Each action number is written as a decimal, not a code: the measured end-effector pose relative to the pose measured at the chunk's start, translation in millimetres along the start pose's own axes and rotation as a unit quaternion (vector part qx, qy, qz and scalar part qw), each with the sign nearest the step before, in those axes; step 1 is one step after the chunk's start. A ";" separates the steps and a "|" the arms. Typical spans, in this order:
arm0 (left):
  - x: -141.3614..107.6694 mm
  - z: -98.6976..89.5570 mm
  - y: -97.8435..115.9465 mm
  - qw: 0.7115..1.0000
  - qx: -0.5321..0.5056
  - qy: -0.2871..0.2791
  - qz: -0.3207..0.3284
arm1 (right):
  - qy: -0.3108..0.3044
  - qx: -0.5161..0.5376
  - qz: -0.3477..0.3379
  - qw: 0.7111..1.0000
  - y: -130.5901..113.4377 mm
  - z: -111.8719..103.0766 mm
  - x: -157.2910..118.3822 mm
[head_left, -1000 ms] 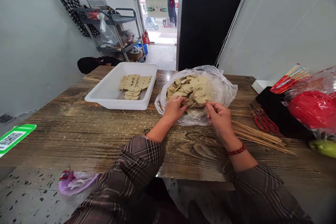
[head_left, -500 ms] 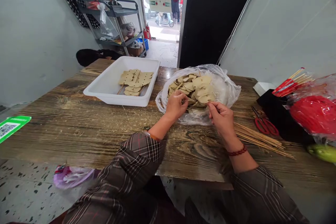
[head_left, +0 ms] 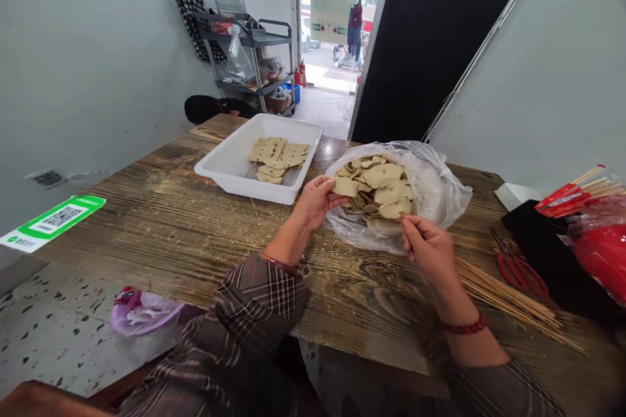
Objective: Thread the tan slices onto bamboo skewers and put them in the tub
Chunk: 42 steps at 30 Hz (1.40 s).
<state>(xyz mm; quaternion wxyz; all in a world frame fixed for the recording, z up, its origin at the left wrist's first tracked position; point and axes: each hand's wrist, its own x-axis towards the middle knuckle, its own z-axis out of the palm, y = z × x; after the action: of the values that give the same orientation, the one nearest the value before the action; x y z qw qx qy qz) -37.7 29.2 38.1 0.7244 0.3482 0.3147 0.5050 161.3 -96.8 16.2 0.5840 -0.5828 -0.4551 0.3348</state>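
Note:
My left hand (head_left: 313,205) pinches a flat beige slice (head_left: 345,186) at the left side of a clear plastic bag (head_left: 443,192). At the bag's front, my right hand (head_left: 429,242) is closed on the lower end of a thin wooden skewer (head_left: 402,215). Several oval beige slices (head_left: 392,191) lie in line above that end, seemingly threaded on it; most of the stick is hidden. More loose slices (head_left: 359,172) fill the bag behind my fingers. To the left stands a white plastic tray (head_left: 235,184) with skewered slices (head_left: 278,158) in it.
Bare wooden skewers (head_left: 518,303) lie on the wooden table (head_left: 220,247) beside my right forearm. Red-handled scissors (head_left: 523,273) and a black box (head_left: 552,254) stand further right. A green QR card (head_left: 66,216) is at the left edge, and a shelf cart (head_left: 274,39) stands behind.
My left hand has drawn leftward and now holds a slice up clear of the heap. My right hand keeps its pinch on the skewer end. The whole view has swung left.

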 end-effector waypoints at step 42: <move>0.4 0.6 2.9 0.995 -0.009 0.027 0.096 | -0.158 -0.159 0.015 0.975 6.7 -8.6 -18.6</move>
<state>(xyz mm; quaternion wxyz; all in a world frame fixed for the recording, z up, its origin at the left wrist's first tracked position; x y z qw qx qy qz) -38.5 30.2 40.8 0.6667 0.3570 0.2944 0.5843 163.4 -116.6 7.9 0.3999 -0.6147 -0.5803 0.3543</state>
